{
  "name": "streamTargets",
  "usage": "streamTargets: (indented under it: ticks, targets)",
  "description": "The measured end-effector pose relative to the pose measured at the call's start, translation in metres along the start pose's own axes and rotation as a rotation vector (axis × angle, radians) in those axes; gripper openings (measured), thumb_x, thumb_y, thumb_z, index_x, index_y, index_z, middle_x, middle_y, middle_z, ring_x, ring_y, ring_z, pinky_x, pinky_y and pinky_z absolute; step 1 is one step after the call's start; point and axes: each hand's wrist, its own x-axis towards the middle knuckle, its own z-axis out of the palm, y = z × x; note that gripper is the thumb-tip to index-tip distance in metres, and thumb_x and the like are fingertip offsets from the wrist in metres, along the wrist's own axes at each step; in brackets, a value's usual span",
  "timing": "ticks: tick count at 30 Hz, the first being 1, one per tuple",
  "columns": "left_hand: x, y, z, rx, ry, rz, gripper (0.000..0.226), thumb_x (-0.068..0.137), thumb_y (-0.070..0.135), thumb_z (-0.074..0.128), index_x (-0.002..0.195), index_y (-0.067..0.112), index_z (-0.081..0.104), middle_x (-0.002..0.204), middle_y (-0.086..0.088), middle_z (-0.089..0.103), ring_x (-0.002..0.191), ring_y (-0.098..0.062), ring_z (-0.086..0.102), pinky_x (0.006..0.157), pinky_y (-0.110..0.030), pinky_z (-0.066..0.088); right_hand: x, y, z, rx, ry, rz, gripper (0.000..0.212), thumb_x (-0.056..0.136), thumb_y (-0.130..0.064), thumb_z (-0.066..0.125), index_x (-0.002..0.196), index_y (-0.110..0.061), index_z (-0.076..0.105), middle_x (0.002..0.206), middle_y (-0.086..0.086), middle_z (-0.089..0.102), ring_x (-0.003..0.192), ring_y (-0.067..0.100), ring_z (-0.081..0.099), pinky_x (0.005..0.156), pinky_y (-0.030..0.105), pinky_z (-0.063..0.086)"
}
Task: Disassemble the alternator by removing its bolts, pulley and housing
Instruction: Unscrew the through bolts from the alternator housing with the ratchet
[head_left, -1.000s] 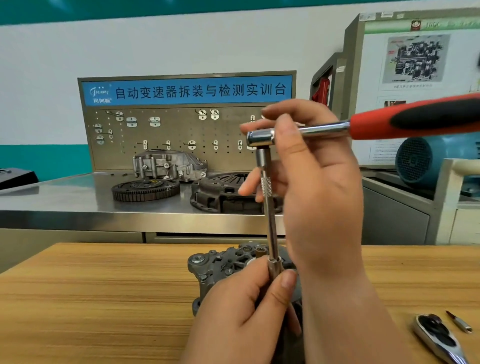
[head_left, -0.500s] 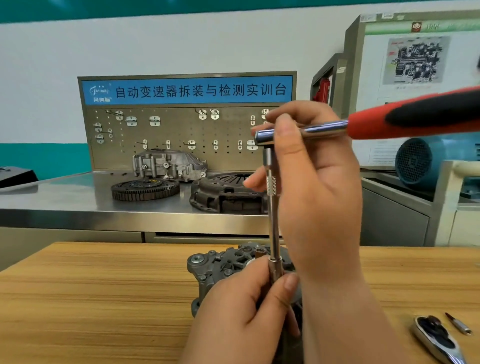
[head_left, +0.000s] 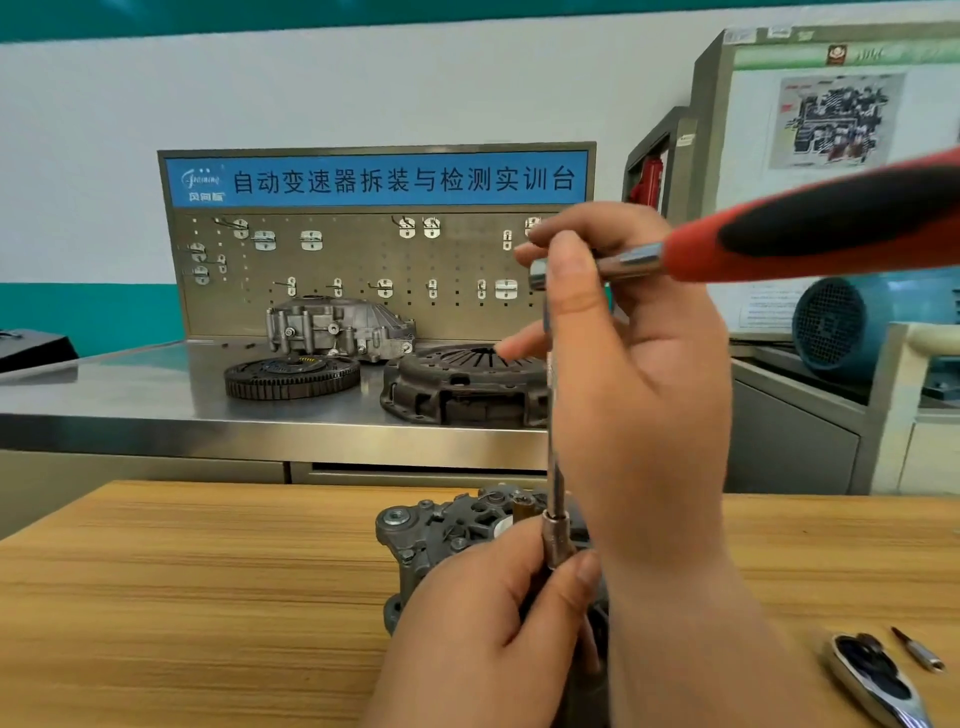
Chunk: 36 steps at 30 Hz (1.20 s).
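Lower centre of frame, socket (head_left: 557, 540) on alternator (head_left: 441, 525) pinched by left hand (head_left: 483, 623), red-handled wrench (head_left: 831, 228) gripped by right hand (head_left: 639, 389) above.

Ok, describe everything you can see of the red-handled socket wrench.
The socket wrench has a thick red handle with black grip inlays, a chrome shank and a small chrome head. The handle runs off to the right, tilted slightly upward. From the head a slim chrome extension bar drops roughly vertically to a socket at the top of the alternator. The right hand wraps the head and upper bar; the left hand pinches the socket. Any bolt beneath is hidden.
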Motion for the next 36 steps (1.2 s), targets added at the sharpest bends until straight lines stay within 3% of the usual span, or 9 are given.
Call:
streamTargets:
  ticks: [7,10,15,17,22,25,28,32,36]
  targets:
    - [-0.001,-0.002,-0.004,-0.002,-0.012,0.119,0.051,0.071,0.069,0.031,0.097,0.032,0.057,0.076,0.015,0.066,0.078,-0.003,0.061,0.069,-0.020,0.045,0.010,-0.007,-0.016,1.227,-0.299,0.595,0.023,0.096,-0.030,0.032,0.102,-0.015,0.049,0.083,0.000,0.071,0.048,0.013,0.062,0.053,0.024,0.054]
    - [-0.001,-0.001,-0.003,0.025,0.015,0.085,0.032,0.076,0.061,0.038,0.099,0.043,0.051,0.072,0.026,0.064,0.081,0.005,0.059,0.066,-0.011,0.039,0.008,-0.006,-0.013,0.952,-0.268,0.492,0.017,0.096,-0.027,0.037,0.100,-0.013,0.047,0.086,0.003,0.071,0.051,0.017,0.062,0.055,0.028,0.054]
    - [0.000,-0.002,0.000,-0.024,0.008,0.054,0.028,0.079,0.055,0.037,0.100,0.048,0.055,0.074,0.023,0.068,0.076,0.008,0.059,0.065,-0.014,0.039,-0.002,-0.002,0.001,-0.006,-0.032,-0.098,0.008,0.098,-0.016,0.046,0.092,-0.022,0.046,0.077,0.006,0.059,0.053,0.020,0.057,0.048,0.037,0.047]
    - [-0.001,-0.002,0.000,-0.068,0.000,0.067,0.031,0.081,0.058,0.038,0.100,0.045,0.058,0.076,0.020,0.069,0.077,0.007,0.061,0.067,-0.018,0.042,-0.002,-0.004,0.004,0.073,-0.024,-0.038,0.008,0.098,-0.017,0.045,0.091,-0.020,0.049,0.080,0.006,0.062,0.051,0.020,0.058,0.047,0.032,0.047]
    - [-0.003,-0.003,-0.001,-0.041,0.002,0.125,0.045,0.075,0.067,0.030,0.109,0.047,0.053,0.090,0.015,0.069,0.089,-0.003,0.064,0.082,-0.039,0.051,0.003,-0.009,0.001,1.003,-0.283,0.528,0.022,0.094,-0.032,0.041,0.096,-0.013,0.052,0.088,0.003,0.072,0.045,0.015,0.059,0.050,0.023,0.050]
    - [-0.003,-0.003,-0.001,0.024,0.035,0.142,0.043,0.070,0.068,0.028,0.102,0.050,0.051,0.082,0.016,0.064,0.081,-0.004,0.061,0.075,-0.031,0.050,0.005,-0.007,-0.004,1.245,-0.413,0.613,0.025,0.091,-0.033,0.038,0.096,-0.014,0.053,0.087,0.002,0.072,0.045,0.012,0.058,0.049,0.022,0.049]
    - [-0.002,-0.002,0.000,0.061,0.050,0.115,0.048,0.068,0.070,0.025,0.100,0.043,0.050,0.078,0.018,0.062,0.078,-0.002,0.058,0.065,-0.019,0.042,0.004,-0.006,-0.003,0.999,-0.302,0.475,0.017,0.094,-0.027,0.042,0.097,-0.014,0.052,0.088,0.007,0.070,0.046,0.015,0.057,0.048,0.025,0.048]
    - [0.002,-0.001,0.001,0.053,0.029,0.052,0.038,0.076,0.062,0.035,0.097,0.038,0.055,0.077,0.017,0.065,0.077,-0.001,0.059,0.072,-0.025,0.046,0.000,0.000,0.000,0.181,0.005,-0.003,0.010,0.097,-0.013,0.045,0.093,-0.020,0.051,0.081,0.006,0.060,0.050,0.020,0.055,0.048,0.027,0.049]
    - [0.000,0.000,0.000,-0.022,0.000,0.052,0.039,0.076,0.066,0.039,0.094,0.036,0.058,0.072,0.018,0.065,0.071,0.000,0.059,0.068,-0.026,0.046,0.003,-0.001,-0.003,0.353,0.030,0.164,0.008,0.095,-0.019,0.047,0.092,-0.018,0.054,0.086,0.007,0.064,0.047,0.019,0.056,0.047,0.028,0.049]
